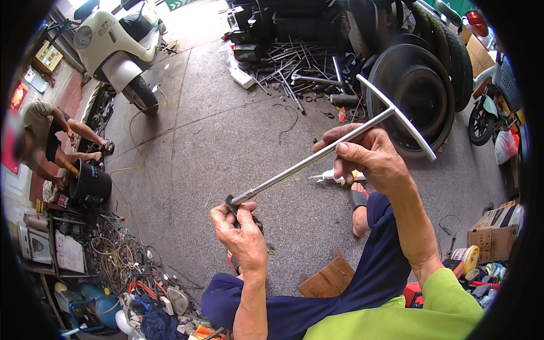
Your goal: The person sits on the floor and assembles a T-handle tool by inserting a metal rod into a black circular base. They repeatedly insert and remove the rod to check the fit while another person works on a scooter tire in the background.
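A silver T-handle wrench (306,162) slants across the middle of the view, its crossbar at the upper right and its socket end at the lower left. My right hand (371,156) grips the shaft a little below the crossbar, thumb on top. My left hand (245,238) pinches a small black part (231,202) against the socket end; its exact kind is mostly hidden by the fingers. Beyond my right wrist, a white tube with a pointed nozzle (337,176) lies on the floor beside my sandaled foot.
A small wooden stool (328,279) stands below me. Metal rods (294,62) are heaped ahead, next to tires (411,96). A scooter (116,51) is at the far left. Another person (48,136) sits by a black bucket (90,182). Tangled cables (122,249) lie lower left, cardboard boxes (496,229) right.
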`<state>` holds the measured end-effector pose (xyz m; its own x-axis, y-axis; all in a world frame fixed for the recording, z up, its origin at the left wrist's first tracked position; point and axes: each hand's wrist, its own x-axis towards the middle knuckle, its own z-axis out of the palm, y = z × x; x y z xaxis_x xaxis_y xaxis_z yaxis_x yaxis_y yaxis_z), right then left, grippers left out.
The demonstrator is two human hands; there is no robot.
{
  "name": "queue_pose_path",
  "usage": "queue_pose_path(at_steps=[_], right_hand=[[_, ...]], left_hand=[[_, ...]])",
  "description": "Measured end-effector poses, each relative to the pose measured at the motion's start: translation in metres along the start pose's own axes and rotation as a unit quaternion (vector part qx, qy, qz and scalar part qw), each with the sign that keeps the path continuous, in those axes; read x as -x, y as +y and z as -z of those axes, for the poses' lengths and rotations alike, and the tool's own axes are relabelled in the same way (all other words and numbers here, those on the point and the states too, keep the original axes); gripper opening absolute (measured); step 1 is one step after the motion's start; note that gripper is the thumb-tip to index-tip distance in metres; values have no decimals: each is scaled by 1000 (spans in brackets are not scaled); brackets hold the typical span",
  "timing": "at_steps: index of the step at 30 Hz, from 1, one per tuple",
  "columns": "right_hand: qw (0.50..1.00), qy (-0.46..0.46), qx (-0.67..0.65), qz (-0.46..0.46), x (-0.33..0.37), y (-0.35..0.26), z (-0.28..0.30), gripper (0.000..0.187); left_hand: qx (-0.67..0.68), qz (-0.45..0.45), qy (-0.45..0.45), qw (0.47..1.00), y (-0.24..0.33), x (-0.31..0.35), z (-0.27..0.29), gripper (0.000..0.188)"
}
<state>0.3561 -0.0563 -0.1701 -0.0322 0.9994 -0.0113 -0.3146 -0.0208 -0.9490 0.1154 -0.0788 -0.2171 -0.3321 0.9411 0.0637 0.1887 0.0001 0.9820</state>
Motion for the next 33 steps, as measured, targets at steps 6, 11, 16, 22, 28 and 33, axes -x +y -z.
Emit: queue_pose_path(at_steps=[6, 11, 16, 22, 28, 33], right_hand=[[997, 29, 76, 10, 7, -4, -7, 24], [986, 104, 120, 41, 8, -2, -8, 26], [973, 159, 145, 81, 8, 3, -11, 34], [995, 40, 48, 78, 9, 2, -11, 30], [993, -29, 57, 99, 4, 8, -9, 24], [976, 26, 150, 154, 8, 10, -14, 20]], left_hand=[[-8, -5, -14, 1000, -1, 0, 2, 8], [-23, -19, -31, 999, 5, 5, 1, 9], [-4, -22, -47, 999, 2, 6, -1, 8], [19, -5, -46, 999, -3, 4, 0, 9], [25, 17, -34, 999, 2, 3, 4, 10], [34, 19, -32, 999, 1, 2, 4, 10]])
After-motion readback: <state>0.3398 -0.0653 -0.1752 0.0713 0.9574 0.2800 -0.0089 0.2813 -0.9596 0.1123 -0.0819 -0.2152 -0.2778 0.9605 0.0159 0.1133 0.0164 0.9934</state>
